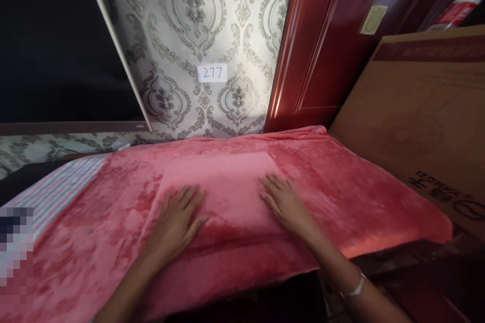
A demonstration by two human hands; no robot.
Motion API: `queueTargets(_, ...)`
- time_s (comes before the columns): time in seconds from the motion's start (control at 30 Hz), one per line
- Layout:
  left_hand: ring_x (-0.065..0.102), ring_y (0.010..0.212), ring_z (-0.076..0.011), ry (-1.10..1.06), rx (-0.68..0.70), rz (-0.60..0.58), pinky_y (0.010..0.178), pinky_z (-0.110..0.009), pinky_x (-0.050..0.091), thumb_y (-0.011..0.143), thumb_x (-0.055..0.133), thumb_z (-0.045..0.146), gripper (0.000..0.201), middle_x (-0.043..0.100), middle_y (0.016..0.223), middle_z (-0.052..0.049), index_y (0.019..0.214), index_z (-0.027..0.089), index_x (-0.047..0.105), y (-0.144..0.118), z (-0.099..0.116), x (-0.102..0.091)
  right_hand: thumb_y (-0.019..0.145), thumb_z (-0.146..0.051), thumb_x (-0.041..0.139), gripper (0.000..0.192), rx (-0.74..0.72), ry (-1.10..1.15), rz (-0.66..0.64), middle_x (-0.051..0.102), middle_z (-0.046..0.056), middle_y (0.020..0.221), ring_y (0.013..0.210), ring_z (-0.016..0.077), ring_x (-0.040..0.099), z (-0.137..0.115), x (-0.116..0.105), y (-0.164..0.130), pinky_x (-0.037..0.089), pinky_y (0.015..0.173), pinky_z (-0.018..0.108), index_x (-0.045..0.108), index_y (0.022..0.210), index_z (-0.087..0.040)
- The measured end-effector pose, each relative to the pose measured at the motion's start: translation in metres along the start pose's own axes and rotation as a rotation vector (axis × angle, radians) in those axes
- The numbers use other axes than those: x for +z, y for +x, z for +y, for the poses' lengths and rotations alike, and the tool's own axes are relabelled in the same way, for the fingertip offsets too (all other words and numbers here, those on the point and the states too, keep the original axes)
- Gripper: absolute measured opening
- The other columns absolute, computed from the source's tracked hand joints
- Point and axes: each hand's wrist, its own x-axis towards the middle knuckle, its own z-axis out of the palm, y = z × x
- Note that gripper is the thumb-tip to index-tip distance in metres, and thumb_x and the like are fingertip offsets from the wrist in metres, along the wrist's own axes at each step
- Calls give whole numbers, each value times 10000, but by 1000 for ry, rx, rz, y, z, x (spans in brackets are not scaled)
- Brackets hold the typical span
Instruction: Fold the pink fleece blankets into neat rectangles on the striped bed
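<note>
A folded pink cloth [222, 181] lies flat on a fuzzy red-pink blanket [341, 186] that covers a bed. My left hand [178, 219] rests palm down on the folded cloth's left side, fingers spread. On the cloth's right side my right hand [284, 202] lies flat too, fingers apart. Neither hand grips anything. A thin bracelet [354, 290] is on my right wrist.
A striped sheet [56, 189] shows at the blanket's left. Patterned wallpaper with a label reading 277 [212, 73] is behind. A dark screen [56, 40] hangs at the left. A red wooden door [333, 40] and a big cardboard box [420, 116] stand at the right.
</note>
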Motion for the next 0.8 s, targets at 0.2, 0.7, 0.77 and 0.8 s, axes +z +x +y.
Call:
queueTargets(0.2,281,1495,-332,44,-83,-111,1183,-637,167,964,412,454,631,324,1600,-198,1521,160,395,87,-2,-30,1013,-412,477,538,18,-32,-231,342,140,1591,1474,343,289,-41,6,105,238,1157,616,425,1518,-234)
queueTargets(0.7,243,1504,-363,93,-212,-125,1171,-681,134,976,353,573,665,295,1622,-150,1544,227,365,117,-12,34,1048,-481,324,527,62,-69,-291,355,81,1597,1478,269,259,-29,62,128,121,1197,530,426,1514,-256)
queueTargets(0.77,251,1502,-358,85,-216,-115,1174,-674,140,976,352,572,670,300,1620,-155,1543,215,366,117,-12,33,1049,-460,319,511,120,-99,-279,378,91,1583,1468,271,275,-24,57,128,124,1193,532,461,1490,-243)
queueTargets(0.8,258,1501,-353,83,-219,-106,1178,-664,148,977,351,567,671,306,1617,-161,1541,204,370,116,-12,33,1047,-452,322,505,156,-110,-276,384,90,1580,1465,273,278,-21,55,127,123,1192,531,473,1480,-241)
